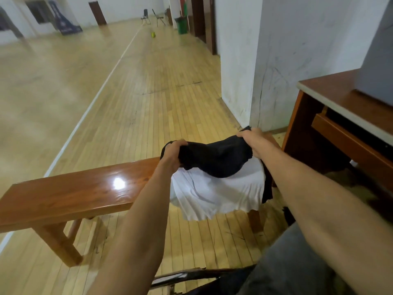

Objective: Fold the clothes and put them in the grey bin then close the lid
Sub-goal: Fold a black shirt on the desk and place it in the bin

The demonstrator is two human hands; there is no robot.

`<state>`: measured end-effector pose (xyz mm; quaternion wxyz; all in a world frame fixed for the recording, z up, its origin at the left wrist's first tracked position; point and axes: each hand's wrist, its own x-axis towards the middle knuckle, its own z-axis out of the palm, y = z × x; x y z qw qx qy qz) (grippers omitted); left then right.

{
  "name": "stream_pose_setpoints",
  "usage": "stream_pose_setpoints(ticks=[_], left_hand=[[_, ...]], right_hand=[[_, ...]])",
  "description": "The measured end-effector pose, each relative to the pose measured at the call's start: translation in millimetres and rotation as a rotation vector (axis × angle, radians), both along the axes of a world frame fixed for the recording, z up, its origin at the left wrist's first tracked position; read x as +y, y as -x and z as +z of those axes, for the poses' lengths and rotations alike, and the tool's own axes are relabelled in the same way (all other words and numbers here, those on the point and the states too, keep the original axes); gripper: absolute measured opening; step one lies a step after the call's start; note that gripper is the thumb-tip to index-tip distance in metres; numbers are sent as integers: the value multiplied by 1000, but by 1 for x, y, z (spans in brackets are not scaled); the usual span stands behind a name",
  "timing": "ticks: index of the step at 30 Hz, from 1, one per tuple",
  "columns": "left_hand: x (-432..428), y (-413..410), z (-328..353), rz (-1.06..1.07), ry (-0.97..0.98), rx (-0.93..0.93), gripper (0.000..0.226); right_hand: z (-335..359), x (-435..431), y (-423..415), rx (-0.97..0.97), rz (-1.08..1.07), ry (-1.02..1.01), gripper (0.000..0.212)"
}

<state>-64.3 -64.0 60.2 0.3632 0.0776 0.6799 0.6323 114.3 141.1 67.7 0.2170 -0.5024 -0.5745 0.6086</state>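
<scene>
A black garment (214,157) hangs bunched between my two hands above the right end of a wooden bench (70,192). My left hand (173,153) grips its left end and my right hand (253,138) grips its right end. Under it a white garment (217,194) lies spread over the bench end and droops over the front edge. Another dark piece of cloth (268,188) hangs down at the right side of the bench. A grey box-like object (378,60), perhaps the bin, stands on a desk at the upper right, cut off by the frame.
A brown wooden desk (331,116) with a pale edge stands close on the right. A white pillar (259,60) rises behind the bench. Wide wooden floor stretches to the left and far ahead, with chairs and a green bin (181,24) far off.
</scene>
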Motion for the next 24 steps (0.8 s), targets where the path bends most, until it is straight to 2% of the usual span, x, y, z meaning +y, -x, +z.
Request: stream_pose_setpoints(ticks=[3, 6, 9, 11, 13, 15, 17, 19, 24], left_hand=[[18, 16, 24, 36, 6, 74, 41], [37, 30, 51, 61, 4, 125, 42], [57, 41, 77, 62, -41, 158, 32], [71, 44, 96, 65, -70, 176, 26], [83, 46, 111, 61, -99, 195, 30], [95, 45, 125, 48, -133, 202, 39], [107, 42, 137, 29, -159, 210, 40], [117, 37, 148, 3, -176, 207, 40], [143, 26, 165, -44, -225, 190, 39]], right_hand=[[27, 16, 13, 113, -66, 14, 42], [52, 33, 22, 170, -96, 25, 44], [75, 52, 27, 220, -110, 43, 52], [89, 66, 26, 270, -129, 41, 43], [100, 79, 24, 312, -136, 42, 36], [109, 90, 20, 339, -141, 32, 44], [117, 99, 13, 379, -149, 35, 66], [126, 106, 4, 409, -163, 28, 79], [144, 126, -31, 435, -219, -7, 82]])
